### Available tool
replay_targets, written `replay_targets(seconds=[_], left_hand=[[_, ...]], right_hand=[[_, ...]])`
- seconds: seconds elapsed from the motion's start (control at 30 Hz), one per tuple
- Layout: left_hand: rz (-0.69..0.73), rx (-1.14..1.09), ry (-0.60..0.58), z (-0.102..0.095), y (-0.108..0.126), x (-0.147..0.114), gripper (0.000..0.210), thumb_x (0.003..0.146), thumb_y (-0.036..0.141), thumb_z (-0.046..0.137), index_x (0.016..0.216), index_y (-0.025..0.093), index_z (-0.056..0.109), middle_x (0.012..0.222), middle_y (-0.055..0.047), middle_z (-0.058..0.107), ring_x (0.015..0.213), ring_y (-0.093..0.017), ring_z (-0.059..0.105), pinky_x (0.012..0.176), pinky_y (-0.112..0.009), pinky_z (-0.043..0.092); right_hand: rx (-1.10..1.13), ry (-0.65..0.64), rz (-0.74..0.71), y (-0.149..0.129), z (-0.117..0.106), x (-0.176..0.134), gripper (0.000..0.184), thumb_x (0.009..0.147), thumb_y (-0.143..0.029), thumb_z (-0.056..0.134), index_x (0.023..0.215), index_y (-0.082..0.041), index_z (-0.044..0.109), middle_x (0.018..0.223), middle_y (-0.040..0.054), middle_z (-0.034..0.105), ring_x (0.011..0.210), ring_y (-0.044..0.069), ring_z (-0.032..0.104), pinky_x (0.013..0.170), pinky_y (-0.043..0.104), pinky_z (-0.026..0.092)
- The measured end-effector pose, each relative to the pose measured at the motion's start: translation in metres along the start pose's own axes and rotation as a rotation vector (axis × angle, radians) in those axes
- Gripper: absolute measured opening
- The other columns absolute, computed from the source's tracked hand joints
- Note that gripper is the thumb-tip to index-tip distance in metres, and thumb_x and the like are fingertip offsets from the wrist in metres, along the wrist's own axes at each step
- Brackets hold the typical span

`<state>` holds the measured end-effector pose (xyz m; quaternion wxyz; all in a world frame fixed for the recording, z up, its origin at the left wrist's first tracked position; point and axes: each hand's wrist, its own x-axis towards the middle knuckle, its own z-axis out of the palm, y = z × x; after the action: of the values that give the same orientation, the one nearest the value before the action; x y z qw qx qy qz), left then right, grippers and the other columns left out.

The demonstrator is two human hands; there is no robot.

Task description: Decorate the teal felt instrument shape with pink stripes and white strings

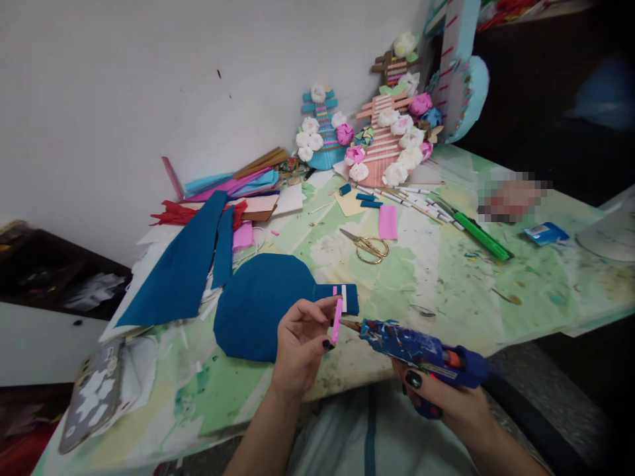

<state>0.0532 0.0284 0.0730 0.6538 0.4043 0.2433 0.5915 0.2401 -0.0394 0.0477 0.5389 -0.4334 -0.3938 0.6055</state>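
Between the thumb and fingers of my left hand [302, 340] is a narrow pink strip [337, 320], held upright. My right hand [436, 396] grips a blue glue gun [421, 354], its metal nozzle pointing left, close to the strip; whether they touch I cannot tell. Behind my left hand lies a flat dark-blue cutout [262, 297], rounded with a short neck to the right. On that neck sit a white strip [344, 299] and a pink one. My left hand hides part of the cutout's lower right edge.
Gold-handled scissors [372, 248], a pink piece [387, 223] and a green utility knife [481, 235] lie farther back. Flower-decorated guitar shapes [381, 139] lean at the wall. Blue sheets [178, 271] and a phone [94, 393] are on the left.
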Motion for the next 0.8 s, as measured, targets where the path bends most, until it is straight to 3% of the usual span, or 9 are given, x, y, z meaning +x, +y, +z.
replay_targets(seconds=[0.17, 0.4, 0.8], left_hand=[[-0.014, 0.008, 0.010, -0.001, -0.001, 0.000, 0.025, 0.059, 0.022, 0.081, 0.075, 0.018, 0.063, 0.098, -0.005, 0.069, 0.081, -0.013, 0.062, 0.078, -0.025, 0.048], [-0.078, -0.063, 0.064, 0.003, -0.006, -0.005, 0.030, 0.056, 0.024, 0.082, 0.073, 0.018, 0.058, 0.094, -0.003, 0.066, 0.079, -0.013, 0.059, 0.078, -0.025, 0.045], [-0.167, -0.242, 0.059, 0.010, -0.015, -0.012, 0.033, 0.058, 0.027, 0.081, 0.075, 0.019, 0.054, 0.098, -0.003, 0.061, 0.079, -0.013, 0.054, 0.076, -0.027, 0.042]], right_hand=[[0.018, 0.059, 0.011, 0.000, 0.002, -0.002, 0.029, 0.065, -0.042, 0.074, 0.076, -0.017, 0.065, 0.053, 0.0001, 0.054, 0.047, 0.012, 0.047, 0.045, 0.024, 0.040], [0.094, -0.031, -0.012, 0.009, -0.001, 0.009, 0.037, 0.072, -0.049, 0.065, 0.064, -0.013, 0.066, 0.053, 0.0042, 0.054, 0.048, 0.013, 0.047, 0.041, 0.024, 0.033], [0.083, -0.013, 0.055, 0.003, 0.007, 0.011, 0.041, 0.071, -0.053, 0.064, 0.061, -0.014, 0.063, 0.049, 0.0019, 0.051, 0.046, 0.011, 0.044, 0.042, 0.024, 0.031]])
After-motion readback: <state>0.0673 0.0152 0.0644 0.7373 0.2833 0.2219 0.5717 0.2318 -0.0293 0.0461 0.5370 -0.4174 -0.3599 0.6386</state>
